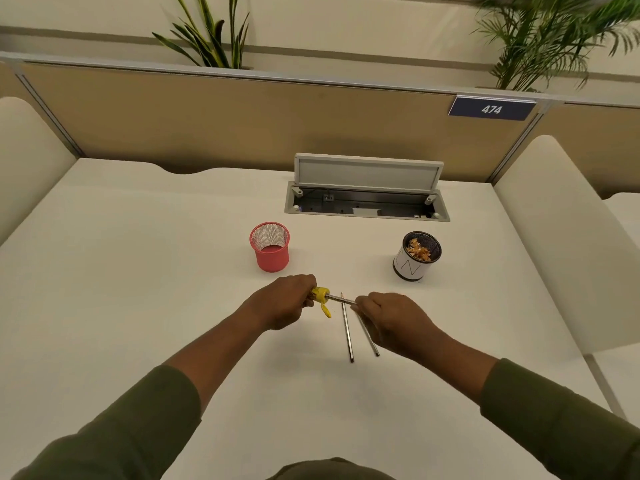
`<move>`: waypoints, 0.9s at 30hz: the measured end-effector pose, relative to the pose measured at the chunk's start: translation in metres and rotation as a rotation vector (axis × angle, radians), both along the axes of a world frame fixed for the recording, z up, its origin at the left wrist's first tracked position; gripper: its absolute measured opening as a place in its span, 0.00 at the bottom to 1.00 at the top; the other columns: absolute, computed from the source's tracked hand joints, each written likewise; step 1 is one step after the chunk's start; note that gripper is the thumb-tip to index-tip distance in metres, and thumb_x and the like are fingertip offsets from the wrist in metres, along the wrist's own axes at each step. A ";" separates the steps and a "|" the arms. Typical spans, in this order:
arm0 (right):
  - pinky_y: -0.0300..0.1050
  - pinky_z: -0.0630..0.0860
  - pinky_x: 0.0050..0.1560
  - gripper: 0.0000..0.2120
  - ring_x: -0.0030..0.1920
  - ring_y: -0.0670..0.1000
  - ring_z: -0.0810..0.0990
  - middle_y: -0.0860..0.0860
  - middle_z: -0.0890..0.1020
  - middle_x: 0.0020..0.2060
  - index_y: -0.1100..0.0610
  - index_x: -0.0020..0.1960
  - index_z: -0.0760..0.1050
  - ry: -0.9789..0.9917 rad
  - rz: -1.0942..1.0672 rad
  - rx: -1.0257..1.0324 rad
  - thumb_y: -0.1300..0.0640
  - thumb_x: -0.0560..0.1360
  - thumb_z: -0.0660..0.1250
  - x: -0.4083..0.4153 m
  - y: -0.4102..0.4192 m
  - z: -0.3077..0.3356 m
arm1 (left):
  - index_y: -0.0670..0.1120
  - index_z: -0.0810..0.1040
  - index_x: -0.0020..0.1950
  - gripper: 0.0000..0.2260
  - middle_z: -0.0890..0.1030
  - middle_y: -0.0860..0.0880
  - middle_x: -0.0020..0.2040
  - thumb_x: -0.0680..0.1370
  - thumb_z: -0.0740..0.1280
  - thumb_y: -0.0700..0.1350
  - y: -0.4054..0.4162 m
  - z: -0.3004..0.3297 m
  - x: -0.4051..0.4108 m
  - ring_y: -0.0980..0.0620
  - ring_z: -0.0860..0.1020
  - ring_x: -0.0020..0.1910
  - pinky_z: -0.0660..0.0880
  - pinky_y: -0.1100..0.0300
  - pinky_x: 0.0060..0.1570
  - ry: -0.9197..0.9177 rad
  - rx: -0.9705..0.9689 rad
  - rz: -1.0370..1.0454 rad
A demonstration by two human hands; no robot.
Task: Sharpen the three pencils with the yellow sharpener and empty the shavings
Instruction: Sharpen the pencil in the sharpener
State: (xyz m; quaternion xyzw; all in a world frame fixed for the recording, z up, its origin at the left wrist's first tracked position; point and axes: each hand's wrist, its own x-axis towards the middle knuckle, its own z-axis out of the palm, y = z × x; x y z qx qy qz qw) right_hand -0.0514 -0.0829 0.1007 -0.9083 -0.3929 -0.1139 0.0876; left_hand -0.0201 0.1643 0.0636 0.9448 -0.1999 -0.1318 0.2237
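My left hand is closed around the yellow sharpener, whose small yellow flap hangs down below it. A grey pencil is stuck into the sharpener, and my right hand grips its other end. Two more pencils lie on the white desk between my hands: one points away from me with a sharp tip, the other is partly hidden under my right hand. A black mesh cup with a white label holds wood shavings at the right.
A red mesh cup stands behind my left hand. An open cable hatch with a raised lid sits further back in the desk. Tan partition walls and cream side panels enclose the desk.
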 end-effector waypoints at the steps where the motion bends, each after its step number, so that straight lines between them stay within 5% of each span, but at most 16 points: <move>1: 0.44 0.65 0.26 0.11 0.25 0.55 0.70 0.53 0.74 0.26 0.59 0.39 0.75 0.148 -0.123 0.102 0.57 0.78 0.64 -0.004 0.008 0.000 | 0.49 0.68 0.46 0.04 0.78 0.50 0.45 0.79 0.60 0.41 0.000 0.000 0.000 0.50 0.77 0.44 0.76 0.51 0.42 -0.014 -0.010 0.007; 5: 0.39 0.61 0.24 0.16 0.21 0.49 0.59 0.49 0.63 0.22 0.61 0.38 0.76 1.222 -0.838 0.873 0.53 0.79 0.63 0.001 0.029 0.011 | 0.49 0.67 0.46 0.05 0.77 0.50 0.45 0.79 0.60 0.40 0.000 -0.001 -0.001 0.50 0.75 0.42 0.75 0.51 0.40 -0.056 -0.008 -0.005; 7: 0.38 0.59 0.23 0.14 0.21 0.48 0.57 0.50 0.60 0.24 0.63 0.41 0.75 1.457 -0.912 0.896 0.53 0.80 0.62 0.005 0.028 0.017 | 0.48 0.68 0.47 0.03 0.78 0.50 0.45 0.79 0.60 0.41 -0.001 -0.004 -0.002 0.50 0.76 0.42 0.75 0.50 0.42 -0.034 0.003 -0.009; 10: 0.41 0.65 0.26 0.17 0.21 0.47 0.64 0.47 0.67 0.22 0.59 0.41 0.79 1.183 -0.720 0.568 0.50 0.80 0.60 0.003 0.024 0.021 | 0.48 0.69 0.47 0.03 0.78 0.50 0.46 0.79 0.61 0.42 -0.001 -0.004 -0.002 0.49 0.76 0.43 0.75 0.49 0.43 0.005 0.006 -0.003; 13: 0.43 0.71 0.30 0.11 0.31 0.49 0.78 0.47 0.78 0.33 0.53 0.46 0.74 0.721 -0.443 0.271 0.48 0.79 0.58 -0.003 0.016 0.020 | 0.51 0.68 0.45 0.05 0.78 0.50 0.45 0.79 0.61 0.42 0.001 0.001 0.001 0.48 0.75 0.43 0.75 0.49 0.42 0.036 0.002 -0.008; 17: 0.44 0.63 0.32 0.08 0.30 0.54 0.71 0.51 0.74 0.33 0.56 0.46 0.72 0.108 -0.064 -0.102 0.54 0.79 0.59 0.003 0.000 0.018 | 0.48 0.70 0.46 0.03 0.79 0.48 0.45 0.79 0.61 0.41 0.001 0.006 0.004 0.47 0.75 0.43 0.73 0.48 0.43 0.060 -0.029 -0.026; 20: 0.45 0.62 0.29 0.08 0.26 0.54 0.65 0.53 0.71 0.28 0.59 0.41 0.75 -0.098 0.057 -0.195 0.57 0.77 0.66 0.008 -0.007 0.018 | 0.47 0.71 0.46 0.02 0.78 0.48 0.45 0.79 0.61 0.41 -0.002 0.006 0.002 0.47 0.74 0.43 0.72 0.49 0.41 0.053 -0.023 -0.048; 24: 0.48 0.68 0.27 0.12 0.27 0.57 0.72 0.55 0.76 0.29 0.61 0.40 0.76 0.197 -0.120 0.056 0.56 0.79 0.64 0.000 0.006 0.011 | 0.50 0.68 0.46 0.04 0.76 0.51 0.43 0.79 0.60 0.42 -0.002 0.003 0.001 0.48 0.74 0.42 0.72 0.50 0.40 0.010 0.000 -0.029; 27: 0.42 0.62 0.26 0.16 0.22 0.49 0.64 0.49 0.68 0.21 0.60 0.36 0.75 0.905 -0.643 0.588 0.53 0.79 0.62 0.000 0.024 0.013 | 0.49 0.67 0.46 0.04 0.75 0.52 0.43 0.79 0.61 0.41 0.000 0.004 0.001 0.50 0.74 0.42 0.74 0.49 0.41 -0.016 0.001 -0.020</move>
